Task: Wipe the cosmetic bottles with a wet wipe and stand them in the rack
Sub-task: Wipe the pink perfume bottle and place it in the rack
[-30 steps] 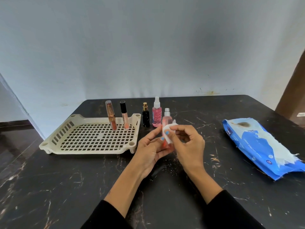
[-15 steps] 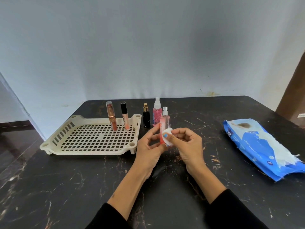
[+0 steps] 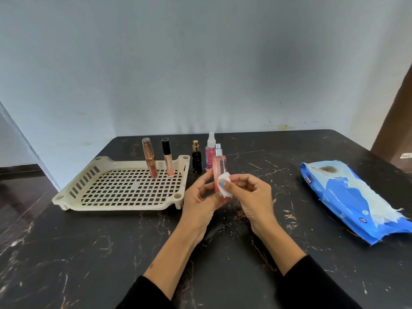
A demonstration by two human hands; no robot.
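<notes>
Left hand (image 3: 201, 198) grips peach spray bottle (image 3: 219, 169) near its base, upright above the table (image 3: 89, 253). Right hand (image 3: 250, 196) pinches wet wipe (image 3: 225, 190) against the bottle's lower body. Two lip gloss tubes (image 3: 149, 158) stand in cream rack (image 3: 120, 204); black bottle (image 3: 196, 158) and pink bottle (image 3: 209, 152) stand just right of it. Wipes pack (image 3: 352, 197) far right.

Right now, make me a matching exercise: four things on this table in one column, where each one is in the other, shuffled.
1. peach spray bottle
2. black-capped lip gloss
3. black bottle
4. wipes pack

A. lying at the table's right side
B. standing in the rack
C. held in the left hand
D. standing just right of the rack

Pairs: 1-C, 2-B, 3-D, 4-A
</notes>
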